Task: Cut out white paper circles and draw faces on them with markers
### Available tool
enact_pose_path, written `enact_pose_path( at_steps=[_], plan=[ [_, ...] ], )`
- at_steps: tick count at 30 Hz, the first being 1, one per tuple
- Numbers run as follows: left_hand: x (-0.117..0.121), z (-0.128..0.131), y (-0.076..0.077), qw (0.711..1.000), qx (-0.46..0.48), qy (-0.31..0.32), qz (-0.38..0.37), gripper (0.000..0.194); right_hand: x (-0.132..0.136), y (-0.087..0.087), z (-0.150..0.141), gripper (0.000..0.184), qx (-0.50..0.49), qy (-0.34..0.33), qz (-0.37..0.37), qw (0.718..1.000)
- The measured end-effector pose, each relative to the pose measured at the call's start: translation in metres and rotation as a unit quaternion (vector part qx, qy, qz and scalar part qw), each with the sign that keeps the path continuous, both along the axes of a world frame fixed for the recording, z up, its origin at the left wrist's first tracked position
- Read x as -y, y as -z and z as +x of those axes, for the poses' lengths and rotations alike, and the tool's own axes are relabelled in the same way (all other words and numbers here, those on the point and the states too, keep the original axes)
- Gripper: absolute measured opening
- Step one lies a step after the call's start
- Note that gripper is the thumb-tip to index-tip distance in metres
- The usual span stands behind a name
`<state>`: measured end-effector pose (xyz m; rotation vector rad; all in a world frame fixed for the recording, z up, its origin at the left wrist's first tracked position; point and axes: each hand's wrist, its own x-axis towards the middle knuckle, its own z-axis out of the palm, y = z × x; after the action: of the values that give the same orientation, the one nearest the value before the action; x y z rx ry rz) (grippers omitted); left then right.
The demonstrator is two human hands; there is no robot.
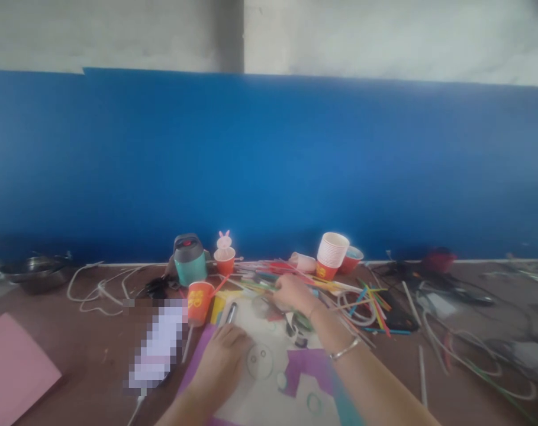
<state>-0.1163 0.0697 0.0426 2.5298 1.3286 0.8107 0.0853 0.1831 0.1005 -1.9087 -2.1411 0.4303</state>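
Observation:
My left hand (222, 361) lies flat, fingers together, on a white sheet (269, 390) with purple paper (311, 367) on the brown table. My right hand (293, 293), a bracelet on its wrist, reaches forward into a heap of coloured straws (361, 299); its fingers curl around something among them that is too blurred to name. A dark marker (231, 312) lies just beyond my left fingertips. An orange paper cup (199, 302) with a straw stands to the left of it.
A teal flask (189, 259), a small orange cup (225, 260) with a pink rabbit topper, a stack of paper cups (331, 254), white cables (102, 290), a metal bowl (35, 272), a pink sheet (11, 370) and tangled wires (464, 331) sit before a blue wall panel (269, 165).

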Motion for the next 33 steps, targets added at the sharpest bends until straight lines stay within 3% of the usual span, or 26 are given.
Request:
enact_pose_path(
  at_steps=[6,14,18,25,33],
  plan=[
    [-0.001,0.001,0.002,1.0,0.005,0.005,0.014,0.032,-0.005,0.003,0.017,0.018,-0.103,0.03,0.075,0.991],
    [-0.001,0.001,-0.005,0.999,-0.015,-0.042,-0.029,0.039,-0.004,-0.003,0.04,0.03,-0.249,0.07,0.145,0.955],
    [-0.001,0.0,-0.005,0.997,-0.029,-0.063,-0.035,0.041,0.001,0.0,0.046,0.038,-0.307,0.105,0.146,0.934],
    [-0.002,-0.003,-0.005,0.992,-0.056,-0.108,-0.032,0.04,0.002,0.009,0.06,0.035,-0.381,0.139,0.142,0.903],
    [-0.001,-0.003,-0.007,0.99,-0.075,-0.113,-0.036,0.037,0.007,0.005,0.073,0.031,-0.369,0.16,0.113,0.909]
  ],
)
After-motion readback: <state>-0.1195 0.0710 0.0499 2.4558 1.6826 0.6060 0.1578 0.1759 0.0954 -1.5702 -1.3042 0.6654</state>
